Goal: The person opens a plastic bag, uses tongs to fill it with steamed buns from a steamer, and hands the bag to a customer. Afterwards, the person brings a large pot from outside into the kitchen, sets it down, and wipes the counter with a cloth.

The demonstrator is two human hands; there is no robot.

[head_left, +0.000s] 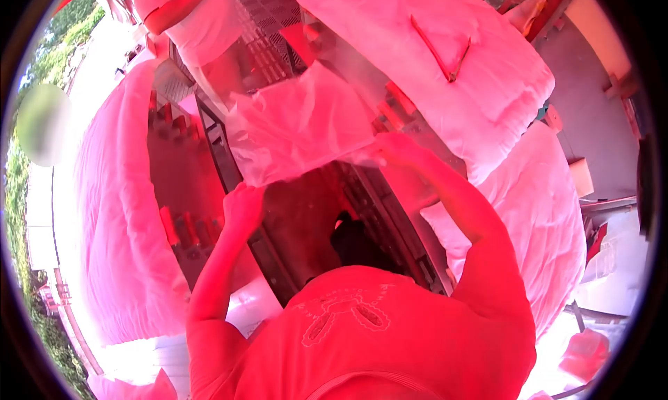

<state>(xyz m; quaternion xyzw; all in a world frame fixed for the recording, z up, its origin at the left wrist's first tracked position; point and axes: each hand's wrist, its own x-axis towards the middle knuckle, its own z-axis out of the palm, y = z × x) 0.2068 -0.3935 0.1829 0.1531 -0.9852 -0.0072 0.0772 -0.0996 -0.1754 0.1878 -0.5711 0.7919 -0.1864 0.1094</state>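
A thin, see-through plastic bag or sheet point(303, 121) is stretched between my two hands in front of my body. My left hand point(243, 208) grips its near left corner, with the fingers closed in a fist. At its near right edge, my right hand point(390, 149) pinches the plastic. The sheet hangs wrinkled, its far part lifted above the dark floor. A strong red-pink tint over the whole view makes true colours hard to tell.
Thick, puffy quilts point(115, 212) lie on my left, and a folded quilt point(431, 66) lies at the upper right with a thin V-shaped red item point(445, 55) on it. Another quilt point(536, 205) hangs lower right. Another person point(198, 24) stands ahead at the upper left.
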